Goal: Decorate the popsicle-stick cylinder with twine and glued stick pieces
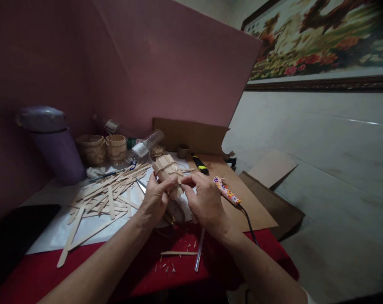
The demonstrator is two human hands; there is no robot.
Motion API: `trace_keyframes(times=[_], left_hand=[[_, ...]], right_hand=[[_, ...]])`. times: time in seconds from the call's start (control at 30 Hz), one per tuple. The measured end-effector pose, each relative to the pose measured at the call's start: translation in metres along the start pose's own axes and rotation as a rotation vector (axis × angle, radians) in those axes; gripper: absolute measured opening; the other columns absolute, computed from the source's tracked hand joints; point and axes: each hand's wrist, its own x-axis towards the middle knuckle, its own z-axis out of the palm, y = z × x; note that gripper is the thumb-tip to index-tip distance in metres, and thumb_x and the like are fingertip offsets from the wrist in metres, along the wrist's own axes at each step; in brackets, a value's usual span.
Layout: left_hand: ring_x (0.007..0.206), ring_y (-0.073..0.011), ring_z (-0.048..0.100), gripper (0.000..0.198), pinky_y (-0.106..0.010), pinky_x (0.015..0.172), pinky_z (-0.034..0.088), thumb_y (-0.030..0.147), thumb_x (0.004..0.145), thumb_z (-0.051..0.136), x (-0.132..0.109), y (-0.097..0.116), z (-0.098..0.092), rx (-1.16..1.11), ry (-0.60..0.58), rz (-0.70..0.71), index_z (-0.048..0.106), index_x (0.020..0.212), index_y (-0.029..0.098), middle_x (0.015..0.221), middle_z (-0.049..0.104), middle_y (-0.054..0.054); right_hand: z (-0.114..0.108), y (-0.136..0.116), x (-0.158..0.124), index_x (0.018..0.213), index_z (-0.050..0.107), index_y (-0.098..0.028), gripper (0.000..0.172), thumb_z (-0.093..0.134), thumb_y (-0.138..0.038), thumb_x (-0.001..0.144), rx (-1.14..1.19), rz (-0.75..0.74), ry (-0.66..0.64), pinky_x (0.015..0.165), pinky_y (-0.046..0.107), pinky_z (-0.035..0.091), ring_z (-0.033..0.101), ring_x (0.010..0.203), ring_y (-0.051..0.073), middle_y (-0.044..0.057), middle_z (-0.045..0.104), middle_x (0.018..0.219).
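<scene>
My left hand (153,199) is closed around a small craft-stick holder (164,164), tilted, made of pale wooden sticks side by side with twine tied across them. My right hand (207,202) is closed in a pinch at the holder's lower right side; what its fingertips grip is hidden. Beneath my left hand lie scissors (141,185), blades pointing up and left, partly covered. Below my right hand, a clear glue stick (199,253) rests on the red cloth (128,276) near a single wooden stick (179,253) and small splinters.
Loose craft sticks (111,202) are heaped at left on white paper. Right, on cardboard (251,213), lie a flowered glue gun (226,191) with a black cord and a utility knife (199,164). Behind stand a purple tumbler (56,147), two carved-looking cups (116,150) and plastic bottles (148,142).
</scene>
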Motion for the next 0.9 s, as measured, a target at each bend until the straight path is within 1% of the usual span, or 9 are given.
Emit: trace_keyframes(times=[0.23, 0.37, 0.5, 0.67, 0.9], left_hand=[[0.075, -0.0163, 0.063, 0.06, -0.029, 0.072, 0.047, 0.019, 0.053, 0.086, -0.0009, 0.002, 0.0014, 0.016, 0.018, -0.002, 0.052, 0.102, 0.019, 0.085, 0.068, -0.001], [0.077, -0.0178, 0.065, 0.064, -0.03, 0.075, 0.049, 0.019, 0.051, 0.088, -0.0005, 0.0015, 0.0017, 0.007, 0.006, -0.005, 0.053, 0.106, 0.019, 0.086, 0.07, -0.002], [0.081, -0.019, 0.067, 0.065, -0.032, 0.079, 0.049, 0.018, 0.054, 0.087, 0.0009, 0.0004, 0.0005, -0.002, -0.022, 0.001, 0.053, 0.11, 0.02, 0.09, 0.071, -0.003], [0.084, -0.0196, 0.068, 0.064, -0.033, 0.081, 0.05, 0.018, 0.056, 0.087, 0.0016, -0.0008, -0.0006, 0.005, -0.039, 0.009, 0.053, 0.11, 0.019, 0.092, 0.071, -0.003], [0.08, -0.0169, 0.066, 0.062, -0.03, 0.076, 0.05, 0.018, 0.056, 0.087, 0.0016, -0.001, -0.0006, -0.008, -0.036, 0.007, 0.054, 0.108, 0.019, 0.09, 0.071, -0.002]], right_hand=[[-0.0028, -0.0006, 0.004, 0.082, 0.068, -0.018, 0.01, 0.061, -0.013, 0.086, 0.045, 0.038, -0.037, 0.077, 0.032, 0.044, 0.063, 0.085, 0.019, 0.006, 0.071, 0.089], [-0.0054, 0.0006, 0.0058, 0.081, 0.067, -0.018, 0.011, 0.059, -0.011, 0.086, 0.075, 0.035, -0.071, 0.077, 0.032, 0.044, 0.062, 0.085, 0.019, 0.005, 0.07, 0.088], [-0.0082, 0.002, 0.0069, 0.081, 0.065, -0.018, 0.014, 0.057, -0.006, 0.084, 0.12, 0.064, -0.118, 0.079, 0.031, 0.045, 0.062, 0.085, 0.018, 0.005, 0.07, 0.088], [-0.0087, 0.002, 0.0064, 0.082, 0.064, -0.018, 0.013, 0.056, -0.007, 0.084, 0.12, 0.089, -0.147, 0.079, 0.032, 0.045, 0.062, 0.086, 0.018, 0.006, 0.069, 0.089], [-0.0092, 0.0027, 0.0061, 0.083, 0.063, -0.018, 0.009, 0.057, -0.013, 0.087, 0.093, 0.056, -0.145, 0.078, 0.031, 0.044, 0.061, 0.084, 0.018, 0.005, 0.068, 0.089]])
